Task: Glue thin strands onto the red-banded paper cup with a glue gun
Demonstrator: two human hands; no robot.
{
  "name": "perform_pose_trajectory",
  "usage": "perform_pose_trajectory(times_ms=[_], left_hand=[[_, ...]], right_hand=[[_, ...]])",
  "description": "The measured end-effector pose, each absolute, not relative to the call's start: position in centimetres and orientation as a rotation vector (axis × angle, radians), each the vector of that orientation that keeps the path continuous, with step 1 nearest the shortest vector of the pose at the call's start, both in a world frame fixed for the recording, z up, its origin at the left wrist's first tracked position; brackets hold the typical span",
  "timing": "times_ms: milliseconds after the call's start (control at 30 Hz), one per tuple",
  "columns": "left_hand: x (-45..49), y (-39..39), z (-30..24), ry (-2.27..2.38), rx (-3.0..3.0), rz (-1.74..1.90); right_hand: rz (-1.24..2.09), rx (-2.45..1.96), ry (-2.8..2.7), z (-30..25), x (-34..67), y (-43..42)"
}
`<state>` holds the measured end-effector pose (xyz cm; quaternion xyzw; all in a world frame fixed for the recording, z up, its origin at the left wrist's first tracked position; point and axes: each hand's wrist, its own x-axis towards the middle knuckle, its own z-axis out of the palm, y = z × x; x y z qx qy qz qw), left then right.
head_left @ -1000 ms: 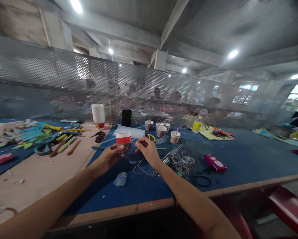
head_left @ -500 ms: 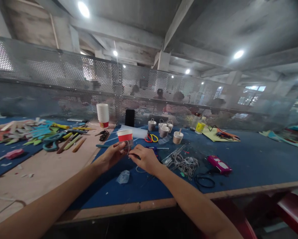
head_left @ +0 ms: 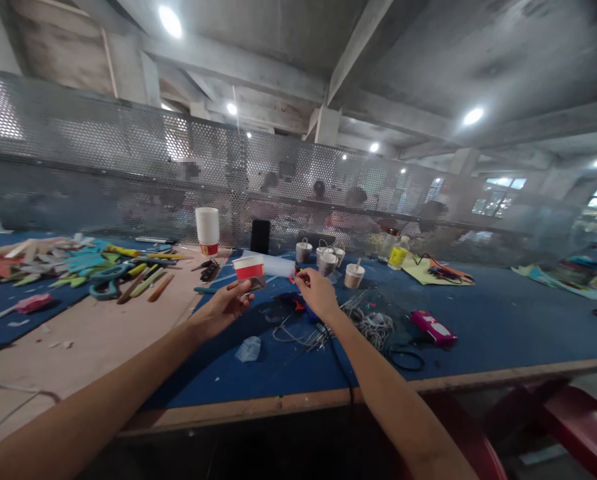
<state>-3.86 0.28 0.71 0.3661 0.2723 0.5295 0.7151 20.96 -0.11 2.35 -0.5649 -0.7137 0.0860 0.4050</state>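
In my left hand [head_left: 224, 303] is a red-and-white paper cup [head_left: 249, 268], tilted, with its lower part dark. The fingers are closed around its lower side. My right hand [head_left: 319, 293] is apart from the cup, over the middle of the table, fingertips pinched together. A bit of red shows by those fingertips, where scissors lay earlier; what they hold, if anything, I cannot make out. Below the right hand lies a blue tool with an orange part [head_left: 299, 305], mostly hidden. A tangle of grey cord [head_left: 376, 325] and thin metallic rods lie beside my right forearm.
Small cord-wrapped cups [head_left: 327, 263] and a cup with a stick [head_left: 354, 275] stand behind. A stack of paper cups [head_left: 208, 230], a phone [head_left: 260, 237] and a yellow-labelled bottle [head_left: 399, 255] are farther back. Left lie scissors [head_left: 109, 281] and tools; right, a magenta box [head_left: 433, 327].
My right hand has left the cup and moved up and to the right, over the scissors' spot. The left hand still holds the cup, which has tilted slightly.
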Motion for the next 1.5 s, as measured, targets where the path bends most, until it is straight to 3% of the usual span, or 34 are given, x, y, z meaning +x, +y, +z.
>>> perform_pose_trajectory(times_ms=[100, 233, 933, 1033, 1167, 1233, 1500], left_hand=[[-3.8, 0.3, 0.5, 0.621, 0.877, 1.184], [-3.8, 0.1, 0.3, 0.612, 0.928, 1.193], [-3.3, -0.3, 0.5, 0.508, 0.932, 1.193], [-3.3, -0.3, 0.6, 0.516, 0.893, 1.197], [-3.3, -0.2, 0.8, 0.529, 0.855, 1.200], [-3.3, -0.2, 0.8, 0.528, 0.843, 1.205], [-3.5, 0.1, 0.7, 0.509, 0.840, 1.223]], right_hand=[[0.716, -1.186, -1.744, 1.4, 19.7, 0.3], [1.026, -0.954, -1.606, -0.3, 16.7, 0.4], [1.177, -0.997, -1.744, -0.4, 15.8, -0.7], [1.054, -1.077, -1.858, 0.5, 17.3, -1.0], [0.332, -1.629, -2.019, 2.1, 20.5, -1.2], [0.146, -1.885, -2.102, 2.7, 21.7, -1.2], [0.104, -2.102, -2.136, 2.7, 23.1, -1.1]])
